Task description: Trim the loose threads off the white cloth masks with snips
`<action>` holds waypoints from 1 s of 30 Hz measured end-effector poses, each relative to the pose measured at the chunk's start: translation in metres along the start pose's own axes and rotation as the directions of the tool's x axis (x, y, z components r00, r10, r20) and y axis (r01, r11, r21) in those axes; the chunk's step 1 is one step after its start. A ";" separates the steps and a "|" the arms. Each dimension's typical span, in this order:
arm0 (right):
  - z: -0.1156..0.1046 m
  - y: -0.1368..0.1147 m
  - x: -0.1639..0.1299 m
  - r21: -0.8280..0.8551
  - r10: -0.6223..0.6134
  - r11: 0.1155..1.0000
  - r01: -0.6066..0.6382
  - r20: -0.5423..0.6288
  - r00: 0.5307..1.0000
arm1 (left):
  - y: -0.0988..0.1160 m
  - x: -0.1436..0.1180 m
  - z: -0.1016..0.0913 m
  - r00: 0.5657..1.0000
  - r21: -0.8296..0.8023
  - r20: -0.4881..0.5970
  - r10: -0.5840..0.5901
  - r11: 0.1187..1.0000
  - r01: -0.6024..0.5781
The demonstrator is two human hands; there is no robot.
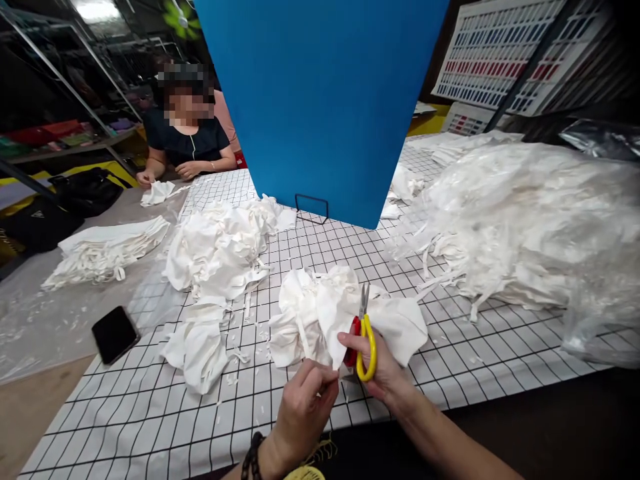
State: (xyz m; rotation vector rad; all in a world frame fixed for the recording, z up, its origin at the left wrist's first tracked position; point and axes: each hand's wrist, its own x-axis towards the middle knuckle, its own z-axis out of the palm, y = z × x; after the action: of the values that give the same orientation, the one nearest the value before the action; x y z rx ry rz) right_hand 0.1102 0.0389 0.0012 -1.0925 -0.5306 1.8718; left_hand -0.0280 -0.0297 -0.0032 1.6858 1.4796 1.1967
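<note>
In the head view, the left hand (304, 400) pinched a corner of a white cloth piece (336, 317) near the front edge of the table (460, 373); the right hand (385, 370) gripped scissors (370, 333), blades directed away from the wearer. Grid-patterned cover extended along the front edge on either side, leaving lateral room. A black handbag (47, 227) at far left carried a triangular plate; printed sheets (500, 60) stood at upper right. Markings on both were too small to read. A blue panel (330, 107) obstructed the area beyond the work. A cloth heap (220, 243) and a phone (115, 335) lay to the left, a clear plastic bag (545, 207) to the right. A co-worker (187, 150) sat beyond the heap.
</note>
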 end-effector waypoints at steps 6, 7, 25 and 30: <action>-0.009 -0.020 0.003 -0.118 -0.136 0.983 0.141 0.052 0.989 | 0.010 0.011 0.008 0.684 -0.535 0.424 -0.594 0.445 0.718; -0.007 -0.023 0.001 -0.144 -0.142 0.979 0.147 0.048 0.989 | 0.011 0.015 0.009 0.663 -0.558 0.490 -0.566 0.381 0.737; -0.034 -0.040 -0.014 -0.527 -0.326 0.723 0.446 0.308 0.894 | 0.029 0.042 0.016 0.898 -0.574 0.294 -0.327 0.691 0.439; -0.023 -0.031 -0.007 -0.482 -0.368 0.746 0.459 0.276 0.888 | 0.034 0.042 0.012 0.950 -0.416 0.098 -0.297 0.855 0.310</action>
State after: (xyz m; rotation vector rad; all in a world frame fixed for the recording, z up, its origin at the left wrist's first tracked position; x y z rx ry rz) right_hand 0.1454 0.0479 0.0143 -1.0517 -1.3490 1.4433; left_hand -0.0037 0.0051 0.0317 1.1223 1.2868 1.2046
